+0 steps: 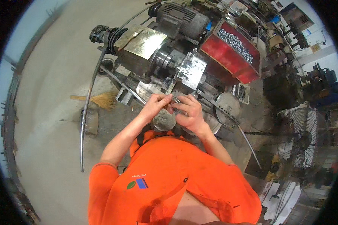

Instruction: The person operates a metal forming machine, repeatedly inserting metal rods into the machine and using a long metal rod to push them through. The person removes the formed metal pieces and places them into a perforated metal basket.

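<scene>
My left hand (157, 107) and my right hand (190, 113) meet in front of my body, just before a lathe. Between their fingertips is a small shiny metal piece (177, 100); fingers cover most of it, so its exact kind does not show. Both hands are closed, with thumbs and fingers pinched around the piece. Directly beyond them lie the lathe's bright tool block (192, 70) and its round chuck (163, 59). A pale round disc (164, 120) sits below my hands, partly hidden by them.
A red bin (223, 56) full of small metal parts stands at the far right of the lathe. Behind the chuck is a large motor (182, 20). A long bent rod (87, 112) and a straw broom (101, 100) are on the left; a caged fan (302, 138) stands right.
</scene>
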### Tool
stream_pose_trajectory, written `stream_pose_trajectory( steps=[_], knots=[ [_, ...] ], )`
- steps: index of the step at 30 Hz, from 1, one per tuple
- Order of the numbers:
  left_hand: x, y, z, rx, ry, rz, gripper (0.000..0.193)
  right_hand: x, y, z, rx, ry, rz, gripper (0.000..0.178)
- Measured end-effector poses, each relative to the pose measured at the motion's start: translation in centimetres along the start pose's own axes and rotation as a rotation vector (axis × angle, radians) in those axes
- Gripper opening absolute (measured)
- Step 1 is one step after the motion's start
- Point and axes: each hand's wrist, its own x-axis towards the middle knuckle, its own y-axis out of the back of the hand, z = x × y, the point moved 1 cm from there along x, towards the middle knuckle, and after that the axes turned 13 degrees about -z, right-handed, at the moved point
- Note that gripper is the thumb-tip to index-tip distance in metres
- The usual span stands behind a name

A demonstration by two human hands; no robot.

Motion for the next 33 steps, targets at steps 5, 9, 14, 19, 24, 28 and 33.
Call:
stream_pose_trajectory(
  steps=[5, 9, 14, 19, 24, 28, 33],
  knots=[
    [0.2, 0.1, -0.2, -0.447, -0.002, -0.043, 0.04, 1.3, -0.3, -0.3, 0.098, 0.015, 0.03, 0.032],
    [0.4, -0.7, -1.6, -0.651, -0.032, 0.043, 0.034, 0.8, -1.9, 0.9, 0.163, 0.011, 0.027, 0.037],
    [0.4, -0.5, 0.2, -0.206, -0.145, 0.204, 0.026, 1.1, -1.6, -0.2, 0.058, -0.053, 0.014, 0.039],
    [0.4, -0.3, 1.2, 0.167, -0.083, 0.313, 0.026, 1.2, -1.3, 0.4, 0.036, -0.005, -0.081, 0.033],
    [0.6, 0.0, 0.1, 0.276, -0.082, 0.331, 0.028, 1.2, -1.5, 1.8, 0.095, -0.003, -0.15, 0.028],
    [0.4, 0.2, 0.3, 0.243, -0.097, 0.361, 0.029, 2.1, -1.5, 2.0, 0.14, 0.031, -0.15, 0.026],
    [0.0, 1.0, 1.7, 0.144, -0.033, 0.273, 0.029, 4.1, -0.4, 3.1, 0.035, 0.084, -0.196, 0.028]
  ],
)
